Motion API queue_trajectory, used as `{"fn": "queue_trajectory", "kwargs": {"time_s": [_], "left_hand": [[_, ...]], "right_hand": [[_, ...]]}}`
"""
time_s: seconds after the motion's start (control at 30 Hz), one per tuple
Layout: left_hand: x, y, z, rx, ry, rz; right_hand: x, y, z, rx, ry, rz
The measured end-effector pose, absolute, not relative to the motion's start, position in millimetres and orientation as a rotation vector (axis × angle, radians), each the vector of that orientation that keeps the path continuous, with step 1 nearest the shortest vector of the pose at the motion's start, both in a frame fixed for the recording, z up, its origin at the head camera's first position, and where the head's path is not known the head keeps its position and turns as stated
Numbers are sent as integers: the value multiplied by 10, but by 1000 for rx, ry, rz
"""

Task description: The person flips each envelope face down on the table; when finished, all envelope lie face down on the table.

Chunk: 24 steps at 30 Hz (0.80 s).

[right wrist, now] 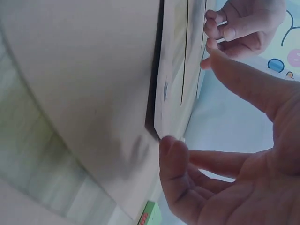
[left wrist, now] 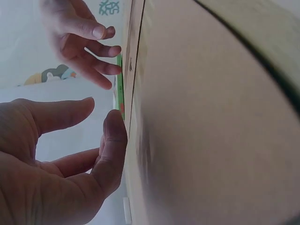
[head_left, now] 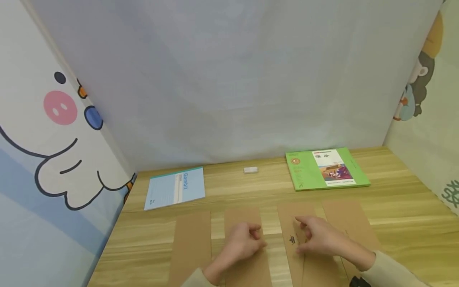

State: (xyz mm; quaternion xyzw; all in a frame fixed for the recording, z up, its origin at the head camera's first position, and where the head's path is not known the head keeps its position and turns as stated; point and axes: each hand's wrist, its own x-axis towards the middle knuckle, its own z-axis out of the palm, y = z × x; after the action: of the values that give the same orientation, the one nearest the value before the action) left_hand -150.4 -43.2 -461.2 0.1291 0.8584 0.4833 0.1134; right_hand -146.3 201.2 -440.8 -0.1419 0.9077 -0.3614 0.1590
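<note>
Four brown sheets lie side by side on the wooden surface [head_left: 394,199]; the left hand [head_left: 243,243] hangs over the second sheet from the left [head_left: 249,273], its grip apart, thumb and fingertips spread with nothing between them; whether it touches the sheet I cannot tell; the leftmost sheet [head_left: 190,247] lies just beside it.

The right hand [head_left: 319,236] is over the third sheet [head_left: 291,261], near its dark printed mark [head_left: 292,239]; its grip is apart too, the thumb well away from the fingers; one fingertip is at the sheet's edge, though I cannot tell if it touches; the rightmost sheet [head_left: 349,217] lies beyond that hand.

Farther back are a blue notebook [head_left: 174,188] at left, a small white block [head_left: 250,170] near the middle and a green book [head_left: 327,169] at right; a pale curtain [head_left: 222,87] hangs behind.
</note>
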Motion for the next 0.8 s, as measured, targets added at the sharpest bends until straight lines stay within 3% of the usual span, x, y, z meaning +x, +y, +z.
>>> {"fn": "queue_trajectory", "kwargs": {"time_s": [0.8], "left_hand": [[-1469, 1, -4583, 523, 2508, 1157]], "right_hand": [[-1464, 2407, -4381, -206, 2677, -816]]}}
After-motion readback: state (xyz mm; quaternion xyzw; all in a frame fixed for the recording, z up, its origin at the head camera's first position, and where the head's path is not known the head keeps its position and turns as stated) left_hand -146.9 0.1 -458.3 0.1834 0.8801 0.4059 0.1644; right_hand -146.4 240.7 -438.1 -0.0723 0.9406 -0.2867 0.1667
